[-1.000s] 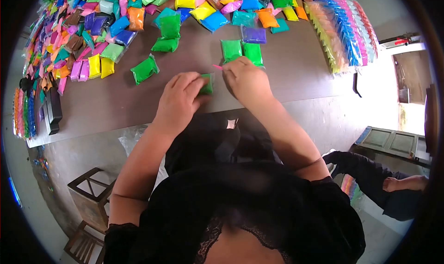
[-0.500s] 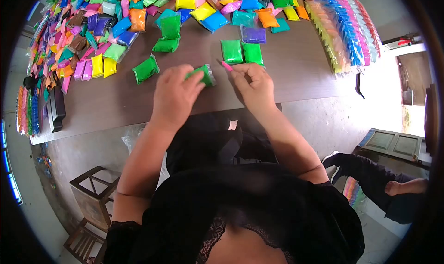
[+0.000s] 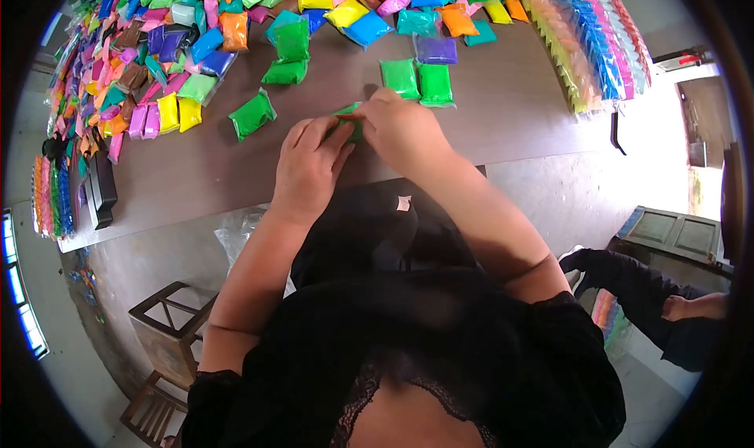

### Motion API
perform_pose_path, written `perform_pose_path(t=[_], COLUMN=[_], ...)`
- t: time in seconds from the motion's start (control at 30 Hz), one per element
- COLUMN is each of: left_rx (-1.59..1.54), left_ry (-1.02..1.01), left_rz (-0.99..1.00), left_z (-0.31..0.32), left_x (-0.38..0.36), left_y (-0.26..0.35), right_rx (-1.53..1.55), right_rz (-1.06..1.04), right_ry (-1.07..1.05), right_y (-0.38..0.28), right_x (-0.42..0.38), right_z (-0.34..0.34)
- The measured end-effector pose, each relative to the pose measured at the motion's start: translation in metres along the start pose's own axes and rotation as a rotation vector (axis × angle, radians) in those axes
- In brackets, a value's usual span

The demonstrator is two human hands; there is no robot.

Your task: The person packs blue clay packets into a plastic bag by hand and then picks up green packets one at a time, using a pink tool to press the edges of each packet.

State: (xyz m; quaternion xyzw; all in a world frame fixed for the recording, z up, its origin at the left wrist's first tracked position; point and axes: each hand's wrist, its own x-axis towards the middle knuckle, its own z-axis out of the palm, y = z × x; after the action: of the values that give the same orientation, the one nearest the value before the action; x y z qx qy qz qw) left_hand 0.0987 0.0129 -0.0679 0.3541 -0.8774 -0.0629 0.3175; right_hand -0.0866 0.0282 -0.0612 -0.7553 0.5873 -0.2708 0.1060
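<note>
A small green packet [image 3: 347, 110] in clear wrap lies on the table between my two hands, mostly covered by the fingers. My left hand [image 3: 309, 161] grips its near left side, thumb and fingers closed in on it. From the right, my right hand [image 3: 399, 130] reaches over the packet, its fingers pinched on a slim pink tool whose reddish end [image 3: 346, 117] just shows at the packet. What kind of tool it is I cannot make out. One green packet [image 3: 252, 115] lies left of my hands; two more, a lighter one [image 3: 400, 78] and a brighter one [image 3: 435, 84], lie beyond my right hand.
A heap of many-coloured packets [image 3: 149, 63] covers the table's far left and back. Two stacked green packets [image 3: 291, 41] and a purple packet [image 3: 434, 50] lie nearer. Strips of coloured packets [image 3: 581, 43] stand right. A wooden chair [image 3: 169, 338] and another person's leg [image 3: 620, 279] are below.
My right hand has moved left with the pink tool, onto the green packet. My left hand has shifted slightly right and down and closed on the packet.
</note>
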Motion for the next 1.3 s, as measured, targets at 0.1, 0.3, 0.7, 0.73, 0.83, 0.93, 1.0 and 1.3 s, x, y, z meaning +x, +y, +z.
perform_pose_path(t=[0.1, 0.3, 0.7, 0.73, 0.83, 0.93, 1.0, 1.3], left_rx=[-0.024, -0.178, -1.604, -1.743, -1.796, -1.815, -1.820, 0.135], left_ry=[0.005, -0.191, -0.195, -0.136, -0.033, -0.017, -0.036, -0.227], left_rz=[-0.001, -0.009, -0.698, -0.748, -0.790, -0.861, -0.866, 0.059], left_z=[-0.005, -0.022, -0.020, -0.013, 0.000, 0.002, 0.002, 0.008], left_x=[0.003, 0.020, 0.025, 0.024, 0.022, 0.023, 0.026, 0.017], left_y=[-0.005, -0.023, 0.015, 0.022, 0.031, 0.033, 0.034, 0.008], right_rx=[-0.180, 0.458, 1.169, 1.060, 0.856, 0.762, 0.760, 0.782], right_rz=[-0.023, 0.207, 0.643, 0.603, 0.560, 0.553, 0.557, 0.434], right_ry=[-0.042, 0.101, -0.187, -0.124, -0.067, -0.068, -0.053, 0.065], right_y=[0.014, -0.009, -0.015, -0.014, -0.011, -0.008, -0.008, 0.005], right_x=[0.006, -0.019, -0.030, -0.031, -0.035, -0.038, -0.039, -0.064], right_z=[-0.003, -0.021, -0.044, -0.037, -0.035, -0.032, -0.032, -0.037])
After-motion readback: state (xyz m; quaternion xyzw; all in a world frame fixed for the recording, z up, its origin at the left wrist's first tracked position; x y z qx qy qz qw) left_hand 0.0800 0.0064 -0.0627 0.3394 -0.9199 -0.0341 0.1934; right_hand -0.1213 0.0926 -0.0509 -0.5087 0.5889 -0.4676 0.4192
